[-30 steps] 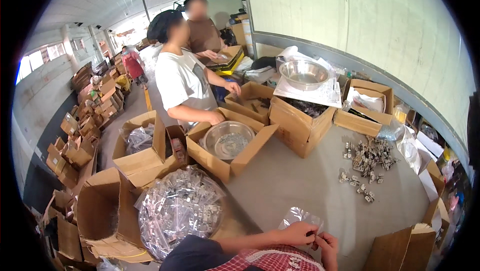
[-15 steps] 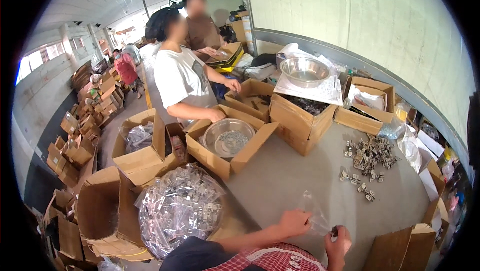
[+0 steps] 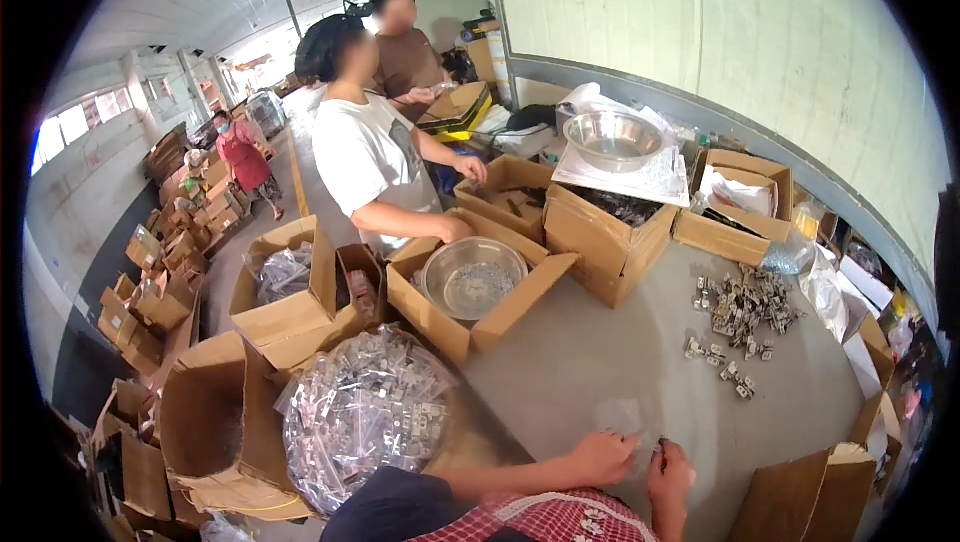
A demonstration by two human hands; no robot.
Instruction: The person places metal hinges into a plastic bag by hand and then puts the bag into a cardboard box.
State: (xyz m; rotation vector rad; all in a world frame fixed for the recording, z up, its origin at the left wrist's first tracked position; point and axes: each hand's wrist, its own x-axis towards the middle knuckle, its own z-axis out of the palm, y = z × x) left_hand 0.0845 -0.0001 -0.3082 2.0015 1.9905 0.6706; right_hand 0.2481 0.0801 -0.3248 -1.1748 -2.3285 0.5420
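Note:
Low over the grey table, my left hand (image 3: 606, 457) pinches a small clear plastic bag (image 3: 616, 414). Close to its right is my right hand (image 3: 672, 474), its fingers closed around a small dark metal piece (image 3: 657, 450) that is mostly hidden; the bag's edge reaches toward it. Beyond my hands, on the right of the table, lies a loose pile of metal cabinet hinges (image 3: 750, 310). To the left of my forearm stands a large heap of clear bags filled with metal parts (image 3: 365, 412).
A co-worker in a white shirt (image 3: 365, 157) reaches into a carton beside a steel basin of small parts (image 3: 474, 280). Another person in brown (image 3: 408, 62) stands behind. Open cartons (image 3: 610, 252) line the far side; a carton flap (image 3: 800, 497) rises at my near right.
My hands have drawn closer together, and the bag now stands lower and less spread out. The co-worker's basin carton sits slightly further right. The distant person in red has walked nearer.

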